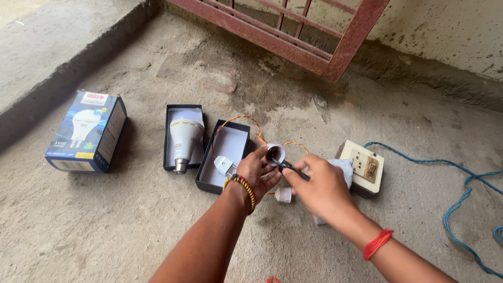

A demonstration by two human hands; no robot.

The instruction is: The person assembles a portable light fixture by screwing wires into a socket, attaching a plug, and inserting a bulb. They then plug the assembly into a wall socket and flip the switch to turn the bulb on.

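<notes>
My left hand [258, 173] grips a white bulb holder [274, 153] with its open mouth turned toward me. My right hand [319, 186] holds a dark-handled screwdriver [291, 169] whose tip points into the holder. Twisted red and yellow wires [246, 121] loop from the holder behind a black tray. A small white holder part [283, 195] lies on the floor below my hands. A white LED bulb [184, 137] rests in a black box tray [168, 140]. A second black tray [209, 178] holds a white plug-like piece [223, 164].
A blue bulb carton [86, 132] lies at the left. A beige switch and socket board [365, 166] sits at the right with a blue cable [461, 199] trailing away. A white cloth [343, 169] lies under my right hand. A rust-red metal grille [314, 36] leans against the wall.
</notes>
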